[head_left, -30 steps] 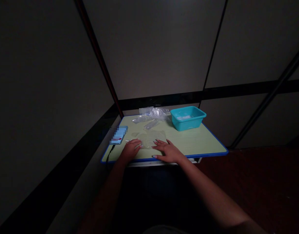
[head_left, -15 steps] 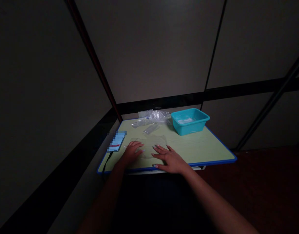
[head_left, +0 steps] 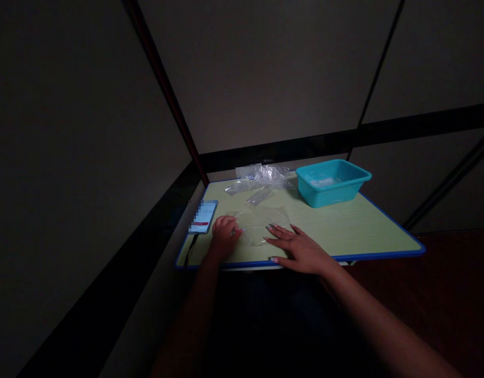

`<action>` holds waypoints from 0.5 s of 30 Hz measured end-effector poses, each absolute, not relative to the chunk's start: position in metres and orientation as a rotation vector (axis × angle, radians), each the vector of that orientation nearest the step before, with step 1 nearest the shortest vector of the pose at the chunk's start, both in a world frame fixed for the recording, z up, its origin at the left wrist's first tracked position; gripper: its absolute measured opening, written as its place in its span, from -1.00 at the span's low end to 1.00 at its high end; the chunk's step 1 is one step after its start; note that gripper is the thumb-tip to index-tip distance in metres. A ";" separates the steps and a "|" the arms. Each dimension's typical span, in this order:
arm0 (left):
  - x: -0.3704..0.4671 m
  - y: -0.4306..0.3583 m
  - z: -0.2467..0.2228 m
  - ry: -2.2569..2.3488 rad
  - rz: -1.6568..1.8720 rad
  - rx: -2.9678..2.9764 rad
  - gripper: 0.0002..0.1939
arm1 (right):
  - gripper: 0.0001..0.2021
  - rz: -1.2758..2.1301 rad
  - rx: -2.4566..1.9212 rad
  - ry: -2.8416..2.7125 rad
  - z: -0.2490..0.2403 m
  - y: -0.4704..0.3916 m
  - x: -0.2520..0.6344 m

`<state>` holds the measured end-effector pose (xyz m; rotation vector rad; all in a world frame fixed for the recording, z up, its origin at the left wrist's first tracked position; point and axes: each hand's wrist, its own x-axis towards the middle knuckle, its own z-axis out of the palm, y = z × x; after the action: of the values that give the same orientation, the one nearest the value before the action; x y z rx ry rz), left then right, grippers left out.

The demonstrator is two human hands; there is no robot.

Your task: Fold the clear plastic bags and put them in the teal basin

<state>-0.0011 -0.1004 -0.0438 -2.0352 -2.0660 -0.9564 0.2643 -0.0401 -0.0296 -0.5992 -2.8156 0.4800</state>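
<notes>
A clear plastic bag point(head_left: 259, 226) lies flat near the front of the pale green table point(head_left: 368, 231). At its left edge my left hand point(head_left: 226, 236) has its fingers bent, thumb and fingertips closed on the plastic. My right hand point(head_left: 300, 249) rests palm down with its fingers spread, its fingertips on the right part of the bag. Behind it lies a narrow strip of folded clear plastic point(head_left: 259, 196), and farther back is a crumpled heap of clear plastic bags point(head_left: 267, 176).
A turquoise basin point(head_left: 332, 193) with clear plastic inside stands at the back right. A phone point(head_left: 204, 215) with a dark cable point(head_left: 191, 248) lies at the left edge. A wall rises behind the table.
The view has shifted, so the table sits farther right and slightly higher. My left hand's fingers have curled in at the bag's left edge. My right hand stays spread on the bag.
</notes>
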 end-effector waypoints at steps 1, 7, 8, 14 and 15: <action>-0.002 -0.100 -0.043 -2.049 -1.015 -2.038 -0.89 | -0.42 0.471 -0.594 -2.822 -0.030 -0.040 0.264; -0.003 -0.102 -0.039 -2.099 -1.266 -2.158 -0.86 | -0.37 0.470 -0.519 -2.859 -0.031 -0.041 0.267; -0.002 -0.103 -0.038 -2.142 -1.262 -2.168 -0.87 | -0.36 0.470 -0.501 -2.869 -0.032 -0.041 0.268; 0.005 -0.106 -0.032 -2.333 -1.241 -2.077 -0.89 | -0.28 0.448 -0.446 -2.907 -0.031 -0.043 0.276; 0.006 -0.106 -0.031 -2.357 -1.225 -2.064 -0.90 | -0.27 0.445 -0.448 -2.898 -0.029 -0.044 0.276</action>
<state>0.0062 -0.1055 -0.0312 -2.0643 -2.3575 -1.2246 0.2761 -0.0437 -0.0294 -0.4482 -2.8978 0.4455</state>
